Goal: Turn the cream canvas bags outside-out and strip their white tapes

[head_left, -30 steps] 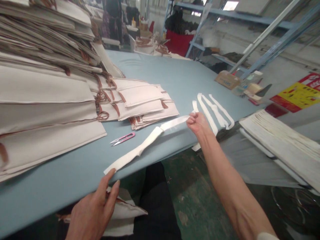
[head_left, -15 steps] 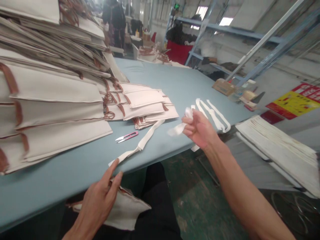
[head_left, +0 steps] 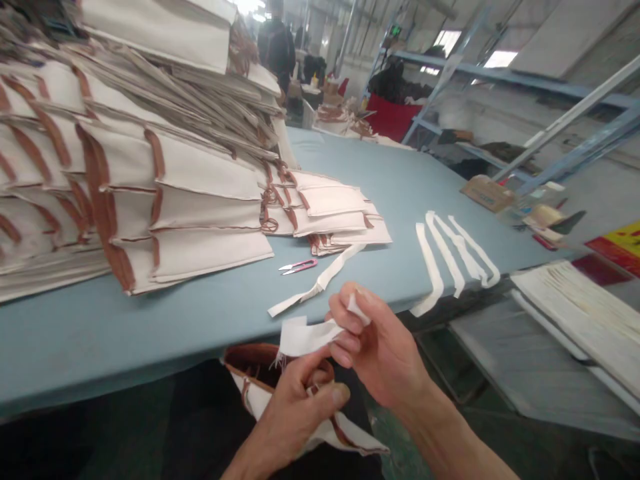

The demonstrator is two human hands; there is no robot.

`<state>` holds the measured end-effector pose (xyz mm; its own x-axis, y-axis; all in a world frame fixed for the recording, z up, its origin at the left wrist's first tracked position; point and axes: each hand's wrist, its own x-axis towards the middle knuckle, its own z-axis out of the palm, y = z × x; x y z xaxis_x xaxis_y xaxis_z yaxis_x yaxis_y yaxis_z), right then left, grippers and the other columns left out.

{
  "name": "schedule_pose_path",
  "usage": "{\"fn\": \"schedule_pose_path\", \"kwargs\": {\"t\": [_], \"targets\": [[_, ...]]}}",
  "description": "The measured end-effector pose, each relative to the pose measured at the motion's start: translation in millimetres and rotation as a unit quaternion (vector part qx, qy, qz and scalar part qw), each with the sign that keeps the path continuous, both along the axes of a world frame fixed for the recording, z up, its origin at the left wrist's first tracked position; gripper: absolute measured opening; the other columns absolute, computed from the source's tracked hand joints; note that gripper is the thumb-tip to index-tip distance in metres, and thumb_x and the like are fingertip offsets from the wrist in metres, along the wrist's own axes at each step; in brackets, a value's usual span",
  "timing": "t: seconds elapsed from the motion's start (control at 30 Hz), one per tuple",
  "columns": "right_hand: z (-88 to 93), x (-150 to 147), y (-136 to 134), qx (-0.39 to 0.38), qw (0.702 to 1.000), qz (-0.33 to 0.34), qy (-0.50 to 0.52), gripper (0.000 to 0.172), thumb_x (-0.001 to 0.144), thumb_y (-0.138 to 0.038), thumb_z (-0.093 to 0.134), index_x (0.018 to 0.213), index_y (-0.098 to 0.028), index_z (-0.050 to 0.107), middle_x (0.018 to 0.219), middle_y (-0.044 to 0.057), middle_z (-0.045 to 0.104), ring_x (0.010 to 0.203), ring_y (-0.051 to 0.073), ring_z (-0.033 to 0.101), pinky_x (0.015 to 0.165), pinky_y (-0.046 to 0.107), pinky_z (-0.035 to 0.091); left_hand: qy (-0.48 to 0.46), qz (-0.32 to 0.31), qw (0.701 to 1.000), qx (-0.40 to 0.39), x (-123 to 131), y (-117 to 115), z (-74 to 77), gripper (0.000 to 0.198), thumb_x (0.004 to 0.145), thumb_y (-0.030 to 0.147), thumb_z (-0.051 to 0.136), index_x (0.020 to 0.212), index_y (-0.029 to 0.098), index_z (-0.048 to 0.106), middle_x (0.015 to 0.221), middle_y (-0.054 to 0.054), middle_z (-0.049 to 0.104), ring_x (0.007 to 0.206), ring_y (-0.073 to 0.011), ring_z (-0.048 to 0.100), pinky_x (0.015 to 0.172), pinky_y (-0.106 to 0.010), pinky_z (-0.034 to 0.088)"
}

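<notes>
In my lap, below the table edge, rests a cream canvas bag (head_left: 257,398) with brown trim, its brown-edged mouth partly open. My left hand (head_left: 295,413) is closed on the bag, thumb against the fingers near its edge. Just above, my right hand (head_left: 385,347) is closed around a white fabric strip (head_left: 306,339). The strip's frayed end sticks out leftward over the bag and my left fingers; part of it is hidden in the fist. On the table ahead lie another white strip (head_left: 325,280) and a pair of pink-handled thread snips (head_left: 300,267).
Large stacks of cream bags with brown trim (head_left: 210,177) fill the table's left side, with a smaller pile (head_left: 333,200) beside them. Several white strips (head_left: 430,273) lie at the right edge. A cardboard box (head_left: 487,193) sits farther back. A person (head_left: 277,50) stands in the background.
My right hand has come left and down from beside the strips, carrying one to the bag. My left hand has left the table's loose strip and now grips the bag, which is raised.
</notes>
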<state>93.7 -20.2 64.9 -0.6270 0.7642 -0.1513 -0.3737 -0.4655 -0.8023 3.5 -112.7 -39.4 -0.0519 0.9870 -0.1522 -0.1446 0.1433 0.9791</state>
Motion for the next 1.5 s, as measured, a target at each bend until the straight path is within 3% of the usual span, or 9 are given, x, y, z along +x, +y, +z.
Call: {"fn": "schedule_pose_path", "kwargs": {"t": [0.4,0.6,0.67,0.87,1.07,1.17,1.27,1.4,1.5], "targets": [[-88.1,68.9,-42.6,0.016,0.984,-0.038,-0.174,0.060,0.091,-0.070,0.073,0.070,-0.023,0.042,0.063,-0.008,0.035,0.053,0.010,0.033,0.052,0.023,0.039,0.009,0.197,0.979,-0.053,-18.1,-13.5,-2.7,0.048,0.093,0.060,0.070,0.099,0.016,0.088,0.080,-0.007,0.080,0.073,-0.0229,0.072,0.066,-0.028,0.058],[-85.3,74.4,-19.9,0.279,0.872,-0.083,-0.393,0.028,0.093,-0.048,0.071,0.103,-0.023,0.075,0.107,0.008,0.075,0.105,0.027,0.068,0.095,0.038,0.054,0.069,0.161,0.984,-0.030,-10.9,-19.0,15.7,0.032,0.087,0.048,0.075,0.090,0.020,0.091,0.076,-0.006,0.082,0.070,-0.0247,0.076,0.068,-0.031,0.063],[-73.0,61.8,-16.9,0.325,0.876,-0.036,-0.355,0.022,0.094,-0.039,0.067,0.108,-0.024,0.077,0.115,0.008,0.077,0.114,0.027,0.068,0.104,0.040,0.052,0.078,0.145,0.986,-0.021,-8.9,-17.2,22.7,0.032,0.087,0.047,0.073,0.087,0.020,0.090,0.072,-0.005,0.081,0.069,-0.0251,0.076,0.067,-0.032,0.063],[-54.9,6.0,-28.5,0.292,0.914,0.062,-0.275,0.012,0.093,-0.031,0.067,0.090,-0.022,0.074,0.092,0.002,0.077,0.088,0.019,0.069,0.083,0.030,0.053,0.116,0.145,0.982,-0.032,-15.1,-19.3,22.3,0.037,0.085,0.048,0.076,0.062,0.019,0.080,0.063,-0.004,0.074,0.063,-0.0223,0.068,0.062,-0.029,0.058],[-99.7,-5.0,-16.7,0.199,0.949,-0.037,-0.242,0.040,0.104,-0.058,0.050,0.090,-0.022,0.060,0.079,0.001,0.071,0.065,0.015,0.061,0.065,0.026,0.051,0.157,0.270,0.944,-0.110,-36.7,-46.0,-4.5,0.063,0.097,0.077,0.052,0.103,0.019,0.076,0.077,-0.004,0.075,0.067,-0.0236,0.071,0.057,-0.028,0.055],[-115.9,10.3,-29.2,0.205,0.943,0.011,-0.262,0.032,0.102,-0.048,0.060,0.084,-0.022,0.062,0.071,0.001,0.070,0.060,0.015,0.061,0.059,0.026,0.046,0.191,0.323,0.917,-0.133,-44.9,-57.1,-9.9,0.071,0.097,0.086,0.039,0.093,0.022,0.068,0.073,-0.002,0.069,0.062,-0.0218,0.064,0.056,-0.029,0.052],[-118.1,28.9,-57.7,0.304,0.892,0.045,-0.331,0.022,0.104,-0.033,0.059,0.087,-0.022,0.066,0.071,0.001,0.072,0.061,0.017,0.065,0.060,0.027,0.041,0.219,0.343,0.903,-0.138,-46.7,-63.5,-12.1,0.075,0.092,0.093,0.039,0.076,0.024,0.062,0.069,0.000,0.062,0.064,-0.0206,0.059,0.061,-0.030,0.051],[-122.6,34.3,-83.0,0.500,0.761,-0.036,-0.412,0.030,0.112,-0.030,0.045,0.090,-0.022,0.063,0.070,0.002,0.073,0.060,0.019,0.071,0.061,0.030,0.041,0.226,0.354,0.894,-0.156,-41.1,-62.7,-17.2,0.072,0.098,0.089,0.037,0.065,0.026,0.051,0.062,0.001,0.055,0.060,-0.0188,0.052,0.057,-0.029,0.047],[-132.5,26.2,-77.2,0.552,0.723,-0.098,-0.403,0.035,0.115,-0.030,0.041,0.088,-0.022,0.062,0.064,0.003,0.072,0.054,0.019,0.070,0.058,0.030,0.042,0.215,0.335,0.904,-0.153,-37.6,-56.9,-17.7,0.071,0.101,0.085,0.030,0.061,0.028,0.043,0.058,0.001,0.052,0.057,-0.0188,0.050,0.054,-0.029,0.046]]}}
